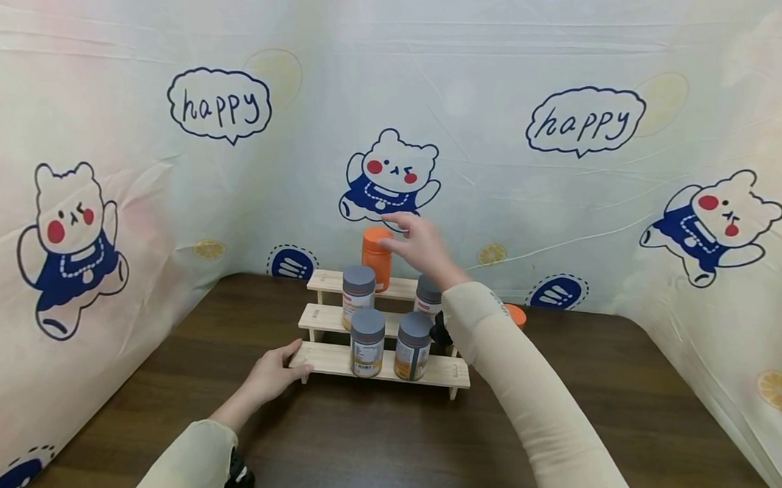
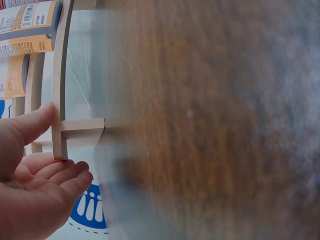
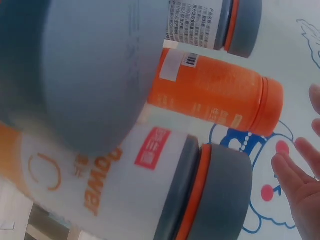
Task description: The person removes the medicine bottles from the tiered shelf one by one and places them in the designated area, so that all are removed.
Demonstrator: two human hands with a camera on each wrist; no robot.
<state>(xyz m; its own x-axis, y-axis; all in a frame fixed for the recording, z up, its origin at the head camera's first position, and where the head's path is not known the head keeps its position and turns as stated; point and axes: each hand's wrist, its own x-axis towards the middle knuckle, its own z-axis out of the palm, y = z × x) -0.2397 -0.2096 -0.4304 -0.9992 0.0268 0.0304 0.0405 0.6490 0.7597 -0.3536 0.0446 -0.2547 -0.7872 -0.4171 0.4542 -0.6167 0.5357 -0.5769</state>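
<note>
A three-step wooden shelf (image 1: 319, 358) stands on the table. My left hand (image 1: 270, 374) holds the left end of its lowest step; in the left wrist view the thumb (image 2: 37, 122) lies against the board, fingers around its end. My right hand (image 1: 420, 244) hovers by the cap of an orange bottle (image 1: 375, 258) on the top step, thumb and fingers spread; the right wrist view shows them apart from it. Two grey-lidded jars, one left (image 1: 367, 342) and one right (image 1: 413, 346), occupy the lowest step. Farther back are another jar (image 1: 358, 294) and a partly hidden jar (image 1: 427, 296).
Behind my right sleeve (image 1: 523, 383), an orange cap (image 1: 516, 315) shows at the right of the shelf; the rest of it is hidden. Brown wooden table (image 1: 367, 449) extends around the shelf. A printed cloth (image 1: 480, 72) hangs close behind and at both sides.
</note>
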